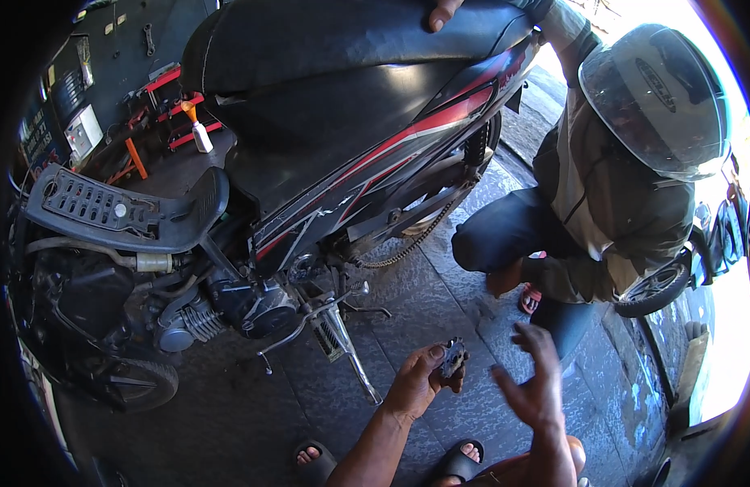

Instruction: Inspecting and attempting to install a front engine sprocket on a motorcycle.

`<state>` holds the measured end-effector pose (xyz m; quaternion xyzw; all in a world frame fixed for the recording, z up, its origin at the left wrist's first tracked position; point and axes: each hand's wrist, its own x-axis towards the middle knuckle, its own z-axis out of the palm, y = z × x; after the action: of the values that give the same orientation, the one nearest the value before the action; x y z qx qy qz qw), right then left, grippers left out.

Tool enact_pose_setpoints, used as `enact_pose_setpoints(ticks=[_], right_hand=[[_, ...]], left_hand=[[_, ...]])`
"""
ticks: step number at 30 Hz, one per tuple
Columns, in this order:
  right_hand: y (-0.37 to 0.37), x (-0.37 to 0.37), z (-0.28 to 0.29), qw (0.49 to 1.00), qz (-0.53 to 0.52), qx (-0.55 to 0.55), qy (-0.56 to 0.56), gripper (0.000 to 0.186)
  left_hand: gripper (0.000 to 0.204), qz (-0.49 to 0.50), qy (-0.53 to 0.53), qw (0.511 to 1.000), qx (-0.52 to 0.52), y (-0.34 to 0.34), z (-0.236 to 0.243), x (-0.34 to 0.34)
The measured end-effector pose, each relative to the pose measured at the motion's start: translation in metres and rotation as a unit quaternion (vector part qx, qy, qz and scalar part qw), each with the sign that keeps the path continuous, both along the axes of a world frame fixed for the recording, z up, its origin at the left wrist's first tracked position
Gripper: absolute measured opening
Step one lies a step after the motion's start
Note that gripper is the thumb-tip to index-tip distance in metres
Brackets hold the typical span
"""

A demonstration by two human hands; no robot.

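My left hand (pixel 414 383) is closed on a small, dark toothed metal part that looks like a sprocket (pixel 453 357), pinched between thumb and fingers above the floor. To its right, my right hand (pixel 537 380) is raised with thumb and fingers spread and nothing in it. Ahead of both stands a black and red motorcycle (pixel 375 154), its drive chain (pixel 419 243) sagging along the lower side. Nearer to my left hand are the motorcycle's engine (pixel 265 308) and a metal kickstand (pixel 354 349).
A person in a helmet (pixel 659 101) crouches at the right, one hand (pixel 444 13) on the seat (pixel 334 45). Behind the motorcycle stand a red tool rack (pixel 168 79) and a white bottle with an orange top (pixel 201 136). Another wheel (pixel 659 288) shows far right. Dark tiles (pixel 326 430) cover the floor.
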<state>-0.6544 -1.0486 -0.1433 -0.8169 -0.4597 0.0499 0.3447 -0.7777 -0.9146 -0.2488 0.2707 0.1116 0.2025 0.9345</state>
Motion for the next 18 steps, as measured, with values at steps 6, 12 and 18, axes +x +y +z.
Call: enact_pose_setpoints(ticks=[6, 12, 18], right_hand=[[0.027, -0.029, 0.0, 0.995, 0.095, -0.028, 0.006, 0.078], [0.031, -0.028, -0.002, 0.996, 0.081, -0.049, 0.0, 0.076], [0.03, -0.027, -0.006, 0.994, 0.077, -0.073, 0.003, 0.072]], left_hand=[[0.047, 0.0, 0.007, 1.0, 0.008, 0.002, -0.003, 0.002], [0.047, -0.027, -0.023, 0.999, -0.004, 0.0, -0.005, 0.008], [0.049, -0.012, -0.003, 1.0, -0.016, -0.001, -0.011, 0.008]])
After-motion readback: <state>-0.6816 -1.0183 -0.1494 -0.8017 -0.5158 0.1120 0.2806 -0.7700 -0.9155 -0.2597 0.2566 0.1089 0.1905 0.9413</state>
